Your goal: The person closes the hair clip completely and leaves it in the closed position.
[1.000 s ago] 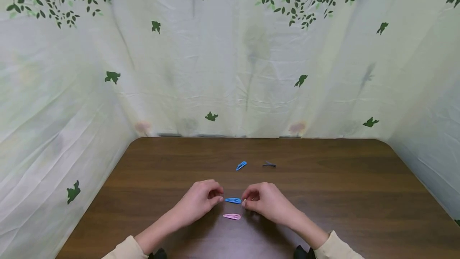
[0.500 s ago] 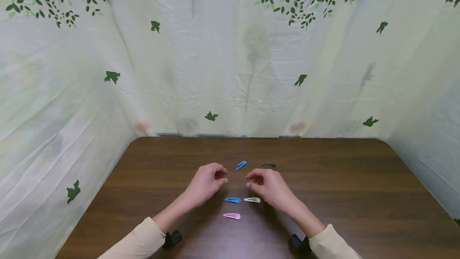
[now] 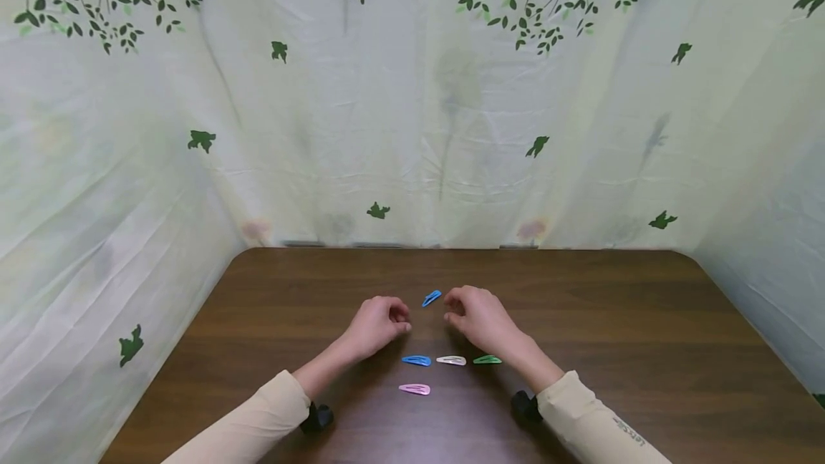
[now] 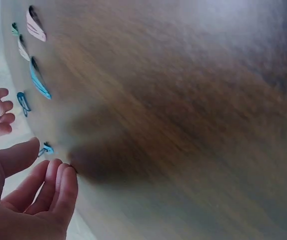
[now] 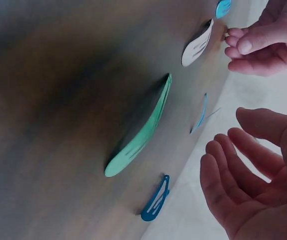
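Note:
Both hands hover over a brown table (image 3: 612, 321) and hold nothing. My left hand (image 3: 399, 317) has loosely curled fingers, and its thumb is close to a light blue hair clip (image 3: 431, 298) (image 4: 46, 148). My right hand (image 3: 453, 312) is on that clip's other side, fingers curved and palm bare (image 5: 233, 145). A dark blue clip (image 5: 156, 197) lies by the right hand, which hides it in the head view. Nearer me, a blue clip (image 3: 416, 360), a white clip (image 3: 451, 360) and a green clip (image 3: 487, 359) lie in a row. A pink clip (image 3: 415, 389) lies in front of them.
A pale cloth printed with green leaves (image 3: 412, 127) hangs around the table's back and sides. The table's rounded far corners meet it. Bare wood stretches to the left and right of the hands.
Both hands moved away from me, from the near clips toward the far light blue clip. The white and green clips came into sight on the table. The dark clip is now behind the right hand.

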Motion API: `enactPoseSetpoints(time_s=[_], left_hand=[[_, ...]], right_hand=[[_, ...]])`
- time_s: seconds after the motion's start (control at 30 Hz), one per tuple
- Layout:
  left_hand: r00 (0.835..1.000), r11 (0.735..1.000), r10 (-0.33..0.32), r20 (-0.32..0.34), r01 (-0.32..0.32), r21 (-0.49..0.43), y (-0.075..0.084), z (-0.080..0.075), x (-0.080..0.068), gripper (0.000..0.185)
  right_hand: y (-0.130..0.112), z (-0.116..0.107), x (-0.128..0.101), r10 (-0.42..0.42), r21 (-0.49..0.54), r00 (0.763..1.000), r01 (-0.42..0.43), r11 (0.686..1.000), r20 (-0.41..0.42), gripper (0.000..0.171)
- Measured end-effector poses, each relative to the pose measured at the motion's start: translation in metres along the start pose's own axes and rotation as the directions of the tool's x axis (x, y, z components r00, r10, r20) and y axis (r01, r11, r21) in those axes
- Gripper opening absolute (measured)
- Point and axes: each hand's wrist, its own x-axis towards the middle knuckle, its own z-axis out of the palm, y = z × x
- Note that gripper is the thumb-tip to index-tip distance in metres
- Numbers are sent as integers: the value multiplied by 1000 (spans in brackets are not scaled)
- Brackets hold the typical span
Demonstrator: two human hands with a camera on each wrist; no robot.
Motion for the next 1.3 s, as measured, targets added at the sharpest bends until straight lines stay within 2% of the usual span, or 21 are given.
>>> enactPoseSetpoints(time_s=[0.13,0.3,0.6,0.83,0.93,1.13,1.3], left_hand=[[1000,999,-20,2,20,-27,-4,1,4,8],[1000,999,-14,1,14,-32,-8,5,10,8],[999,998,-39,-20,38,-56,-19,16,29,10],[994,981,-87,61,96,-166,-25,13,39,14],[991,973,-100,94,117,-199,-27,11,40,16],[985,969,-108,137,135,-207,-28,7,40,21],[980,965,-107,168,143,-218,-27,3,40,22]], right_hand=[[3,2,10,-5,-37,1000,6,999,20,20],[4,8,19,7,-55,999,-5,998,44,22],[12,16,29,30,-13,998,-30,999,48,24],[26,18,42,65,132,996,-73,989,64,28],[28,17,46,55,133,994,-67,989,92,29],[32,15,55,26,127,987,-46,991,157,27],[33,15,58,5,108,985,-24,994,170,22]])
